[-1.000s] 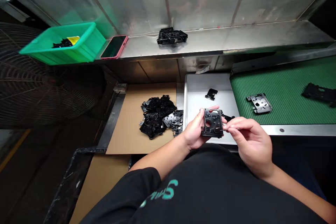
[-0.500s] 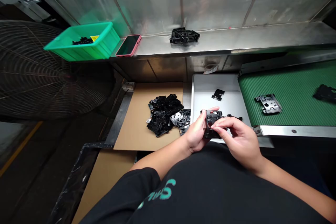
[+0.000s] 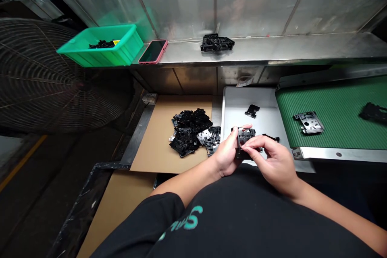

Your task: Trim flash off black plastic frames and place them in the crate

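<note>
My left hand (image 3: pixel 226 155) is wrapped round the left edge of a black mechanical part (image 3: pixel 247 134), over the front of a white tray (image 3: pixel 234 96). My right hand (image 3: pixel 273 160) is closed in a pinch at the lower middle of that part; whatever lies between its fingertips is too small to make out. Behind the hands, a small black piece (image 3: pixel 252 111) lies in the tray. Another dark piece (image 3: pixel 271 138) shows just behind my right hand. Left of the tray, a pile of black and silver parts (image 3: pixel 190 131) rests on brown cardboard (image 3: pixel 154 141).
A green conveyor belt (image 3: pixel 341 129) on the right carries a silver-and-black part (image 3: pixel 310 123) and a dark part (image 3: pixel 373 113). The steel shelf (image 3: pixel 272 50) holds black parts (image 3: pixel 216 43), a phone (image 3: pixel 153 52) and a green bin (image 3: pixel 102 56). A large fan (image 3: pixel 60 80) stands left.
The view has shifted slightly. My right fingertips have moved a little left and down on the black part, while my left hand keeps its hold.
</note>
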Action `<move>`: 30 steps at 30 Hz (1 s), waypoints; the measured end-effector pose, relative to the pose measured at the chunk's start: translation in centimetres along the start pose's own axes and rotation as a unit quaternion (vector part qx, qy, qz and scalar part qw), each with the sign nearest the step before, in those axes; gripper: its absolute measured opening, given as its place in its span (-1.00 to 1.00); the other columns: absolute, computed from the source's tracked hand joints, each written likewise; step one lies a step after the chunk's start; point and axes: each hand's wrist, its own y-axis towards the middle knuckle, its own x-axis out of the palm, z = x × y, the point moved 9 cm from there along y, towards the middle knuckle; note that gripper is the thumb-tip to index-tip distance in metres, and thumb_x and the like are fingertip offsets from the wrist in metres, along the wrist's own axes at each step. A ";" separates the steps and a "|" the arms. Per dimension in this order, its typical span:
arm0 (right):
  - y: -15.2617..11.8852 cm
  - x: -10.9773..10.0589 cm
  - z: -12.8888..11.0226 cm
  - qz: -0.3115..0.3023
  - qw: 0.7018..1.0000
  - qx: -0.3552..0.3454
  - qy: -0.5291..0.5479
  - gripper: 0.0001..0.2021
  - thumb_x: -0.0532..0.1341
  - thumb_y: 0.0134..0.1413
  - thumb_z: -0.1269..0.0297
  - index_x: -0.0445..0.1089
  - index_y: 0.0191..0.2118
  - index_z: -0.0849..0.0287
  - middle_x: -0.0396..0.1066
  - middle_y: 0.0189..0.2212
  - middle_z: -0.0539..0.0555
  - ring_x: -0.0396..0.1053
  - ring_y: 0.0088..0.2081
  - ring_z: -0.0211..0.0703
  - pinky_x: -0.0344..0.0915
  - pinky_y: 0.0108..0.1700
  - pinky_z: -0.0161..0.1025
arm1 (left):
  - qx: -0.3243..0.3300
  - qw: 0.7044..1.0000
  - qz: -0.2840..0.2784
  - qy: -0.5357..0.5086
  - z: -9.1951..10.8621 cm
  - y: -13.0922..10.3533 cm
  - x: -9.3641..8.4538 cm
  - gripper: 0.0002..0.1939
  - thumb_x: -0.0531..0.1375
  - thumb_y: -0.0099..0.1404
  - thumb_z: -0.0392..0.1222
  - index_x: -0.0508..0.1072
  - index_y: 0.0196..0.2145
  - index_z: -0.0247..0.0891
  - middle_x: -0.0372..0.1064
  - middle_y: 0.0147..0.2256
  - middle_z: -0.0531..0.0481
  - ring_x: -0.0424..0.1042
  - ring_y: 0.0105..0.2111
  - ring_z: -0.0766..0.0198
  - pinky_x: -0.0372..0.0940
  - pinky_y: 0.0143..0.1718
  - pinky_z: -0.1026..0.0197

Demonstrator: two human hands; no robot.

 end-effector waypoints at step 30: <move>-0.5 -1.1 0.3 0.073 0.981 0.006 0.179 -0.83 0.31 0.33 0.51 0.54 -0.16 0.04 0.58 -0.26 0.06 0.54 -0.19 -0.11 0.50 -0.16 -0.16 | -0.029 0.999 -0.023 -0.005 0.3 -0.4 -0.1 -0.48 0.02 0.57 0.16 0.50 0.23 -0.18 0.60 -0.23 -0.11 0.54 -0.36 0.22 0.44 -0.25 0.19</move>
